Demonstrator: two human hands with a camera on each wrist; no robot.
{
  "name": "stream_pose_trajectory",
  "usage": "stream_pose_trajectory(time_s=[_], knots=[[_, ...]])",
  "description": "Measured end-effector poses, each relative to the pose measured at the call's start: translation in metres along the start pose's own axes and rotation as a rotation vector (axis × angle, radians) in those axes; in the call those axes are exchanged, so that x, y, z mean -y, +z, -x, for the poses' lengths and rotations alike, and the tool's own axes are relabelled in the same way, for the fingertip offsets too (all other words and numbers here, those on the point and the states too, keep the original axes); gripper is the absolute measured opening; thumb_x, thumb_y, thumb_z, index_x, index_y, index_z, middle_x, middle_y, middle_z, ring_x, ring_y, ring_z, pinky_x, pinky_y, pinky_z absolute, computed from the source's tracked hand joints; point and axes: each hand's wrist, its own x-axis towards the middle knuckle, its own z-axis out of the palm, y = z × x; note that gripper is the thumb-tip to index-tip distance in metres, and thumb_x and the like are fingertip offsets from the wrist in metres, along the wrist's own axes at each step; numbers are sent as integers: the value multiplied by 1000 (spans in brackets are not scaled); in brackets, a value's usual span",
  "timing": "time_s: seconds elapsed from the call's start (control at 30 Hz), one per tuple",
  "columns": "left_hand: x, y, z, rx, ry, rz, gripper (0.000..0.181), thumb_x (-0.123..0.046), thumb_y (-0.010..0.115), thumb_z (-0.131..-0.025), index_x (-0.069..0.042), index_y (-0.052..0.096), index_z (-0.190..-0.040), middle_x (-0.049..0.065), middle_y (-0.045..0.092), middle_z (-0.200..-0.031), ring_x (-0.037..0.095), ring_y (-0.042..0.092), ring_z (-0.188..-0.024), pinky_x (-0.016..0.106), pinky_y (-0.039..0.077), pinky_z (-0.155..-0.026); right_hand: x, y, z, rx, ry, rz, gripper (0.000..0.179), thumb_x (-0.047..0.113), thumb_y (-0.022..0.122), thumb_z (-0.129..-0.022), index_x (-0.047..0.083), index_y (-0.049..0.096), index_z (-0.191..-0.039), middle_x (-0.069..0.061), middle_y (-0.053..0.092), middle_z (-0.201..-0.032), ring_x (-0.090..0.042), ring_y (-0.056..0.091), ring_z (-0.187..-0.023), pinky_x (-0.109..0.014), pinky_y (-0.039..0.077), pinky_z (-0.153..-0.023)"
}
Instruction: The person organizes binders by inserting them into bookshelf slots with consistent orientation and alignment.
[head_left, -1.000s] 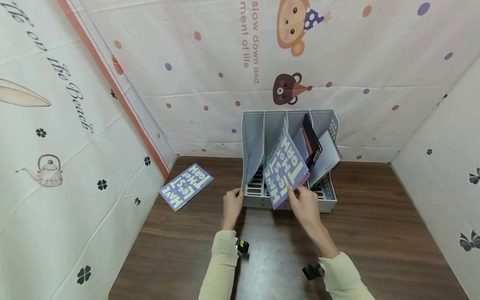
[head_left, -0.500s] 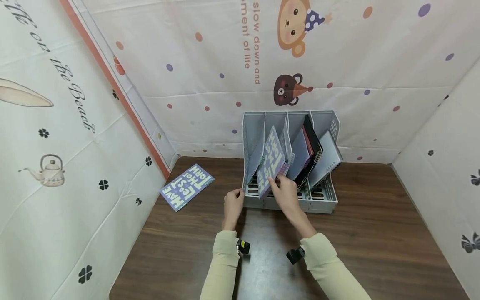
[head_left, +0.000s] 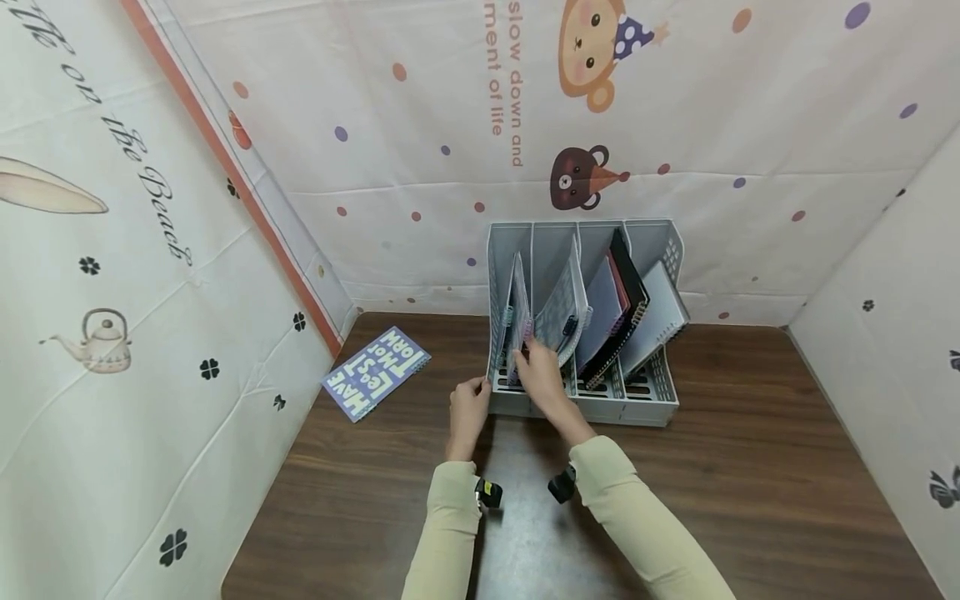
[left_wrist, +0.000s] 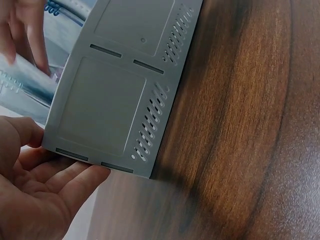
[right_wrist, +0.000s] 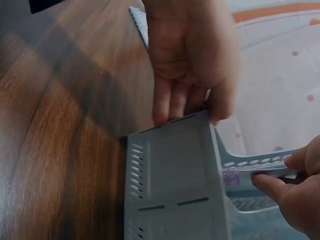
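Note:
My right hand (head_left: 542,377) pinches a thin spiral notebook (head_left: 520,304) with a purple coil, which stands nearly edge-on in the leftmost compartment of a grey desk file organizer (head_left: 577,408). Beside it in that compartment leans another notebook with a teal coil (head_left: 507,317). At the organizer's front left corner, my left hand (head_left: 468,408) grips the edge; in the left wrist view its thumb and fingers (left_wrist: 80,182) close round the corner of the grey front panel (left_wrist: 102,105). The right wrist view shows the right hand (right_wrist: 295,195) holding the notebook by its edge near the purple coil (right_wrist: 231,176).
A blue notebook (head_left: 377,373) with large pale lettering lies on the brown wooden table (head_left: 337,517), left of the organizer. Other compartments hold a greyish notebook (head_left: 566,308), a black spiral notebook (head_left: 617,325) and a pale one (head_left: 654,321). Printed cloth walls (head_left: 420,167) stand behind and beside.
My right hand has moved left with the purple-coil notebook, from over the middle compartments down into the leftmost one, its lettered cover turning edge-on. My left hand stays at the organizer's corner.

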Motion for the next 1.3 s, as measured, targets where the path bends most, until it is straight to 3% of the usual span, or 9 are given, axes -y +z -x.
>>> stream_pose_trajectory(time_s=[0.17,0.2,0.3,0.43,0.53,0.7,0.8,1.0,1.3], knots=[[-1,1,0,11,-7,11,31,-20,56,-104,-4,73,-124,6,59,-62,12,33,-45,29,30,-47,-4,12,-10,63,109,-24,46,12,56,-105,-14,48,-141,-34,61,-126,-45,67,-94,-50,55,-83],[-1,1,0,11,-7,12,31,-20,56,-104,-4,73,-124,6,60,-63,12,33,-45,29,30,-47,-6,14,-12,69,131,-41,47,12,55,-105,-14,46,-143,-34,61,-125,-43,67,-88,-49,55,-79],[-1,2,0,14,-4,13,32,-21,55,-104,-4,73,-124,7,62,-65,12,34,-46,29,30,-47,-13,21,-16,74,184,-76,46,9,53,-105,-15,44,-144,-32,63,-114,-32,60,-63,-40,50,-63],[-2,2,0,15,5,11,33,-21,55,-104,-2,73,-124,10,65,-68,12,35,-46,29,31,-48,-22,28,-23,75,212,-88,46,7,53,-105,-17,43,-143,-27,63,-91,-17,46,-50,-34,42,-53],[-3,1,1,4,6,6,32,-20,55,-103,-2,73,-123,10,67,-71,13,36,-47,30,31,-48,-27,29,-30,91,195,-94,47,4,52,-104,-18,41,-144,-28,63,-86,-19,48,-50,-38,43,-54],[-4,2,1,2,0,0,31,-20,57,-103,-4,74,-123,7,70,-76,13,38,-48,30,33,-48,-33,29,-44,85,174,-42,46,0,53,-100,-15,45,-143,-35,65,-103,-29,56,-59,-41,47,-59],[-5,2,1,15,-13,8,31,-21,57,-103,-4,73,-125,7,69,-76,13,38,-47,30,33,-47,-33,28,-49,78,177,6,44,-1,56,-98,-12,51,-140,-33,66,-98,-32,57,-61,-44,48,-61],[-4,0,0,6,-21,5,31,-21,57,-103,-5,73,-124,6,71,-78,13,38,-47,29,34,-48,-30,28,-49,122,200,30,44,3,60,-99,-13,51,-139,-24,67,-84,-20,51,-56,-37,46,-59],[1,-2,-1,7,-21,-1,32,-22,57,-103,-5,74,-124,7,70,-78,13,40,-49,30,35,-50,-29,33,-47,158,255,-14,47,8,59,-101,-11,48,-143,-27,67,-103,-20,54,-61,-35,45,-60]])
